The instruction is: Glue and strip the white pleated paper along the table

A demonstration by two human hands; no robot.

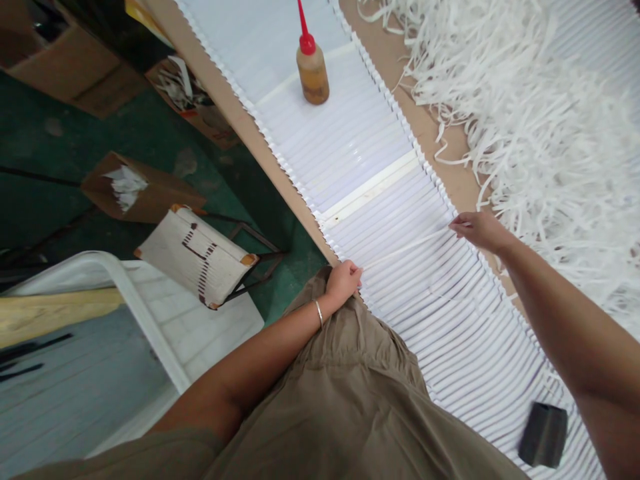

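A thin white strip [405,249] is stretched across the long row of white ribbed slats [340,143] on the table. Its near end is pinched in my left hand [344,281], at the table edge by my waist. My right hand [475,230] pinches the far end, over the slats' opposite edge. Both hands are closed, fingertips together. Beyond the strip, a wider cream band [370,190] lies across the slats. Farther up stands a squeeze bottle [313,77] with a red pointed nozzle and amber liquid inside. A dark block [543,435] rests on the slats at lower right.
A big heap of loose white strips [550,147] covers the table's right side. To the left on the green floor are a stool with a pale woven top [197,257], a cardboard box of white scraps [145,190] and a white-rimmed tub [135,307].
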